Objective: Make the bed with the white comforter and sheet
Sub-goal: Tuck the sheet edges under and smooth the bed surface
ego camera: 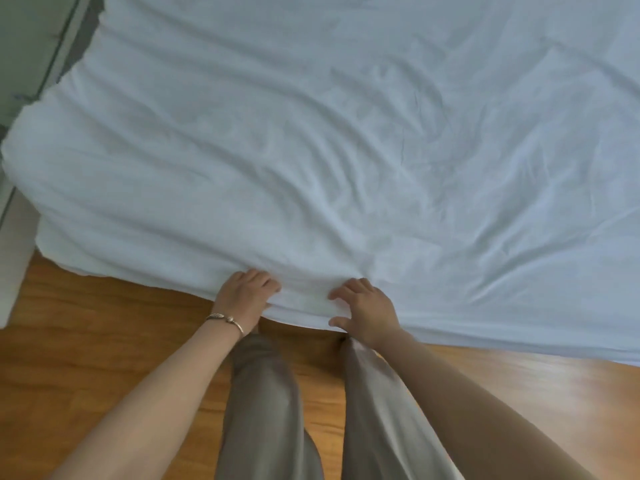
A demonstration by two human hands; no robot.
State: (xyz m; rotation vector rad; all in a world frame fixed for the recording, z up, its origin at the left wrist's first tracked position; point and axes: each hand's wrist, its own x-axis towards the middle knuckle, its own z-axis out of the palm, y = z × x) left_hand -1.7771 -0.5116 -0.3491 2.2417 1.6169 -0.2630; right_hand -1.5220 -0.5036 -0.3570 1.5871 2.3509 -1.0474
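A wrinkled white comforter (346,150) covers the whole bed, and its near edge hangs toward the floor. My left hand (246,296), with a bracelet on the wrist, grips this near edge with the fingers curled over the top of the fabric. A short way to the right, my right hand (363,311) holds the same edge, fingers on top and thumb below the hem. Folds in the cloth fan out from both hands. No separate sheet can be told apart beneath the comforter.
A wooden floor (104,341) runs along the bed's near side. My legs in beige trousers (263,403) stand close against the bed. A grey wall and a pale baseboard (20,81) border the bed's left side.
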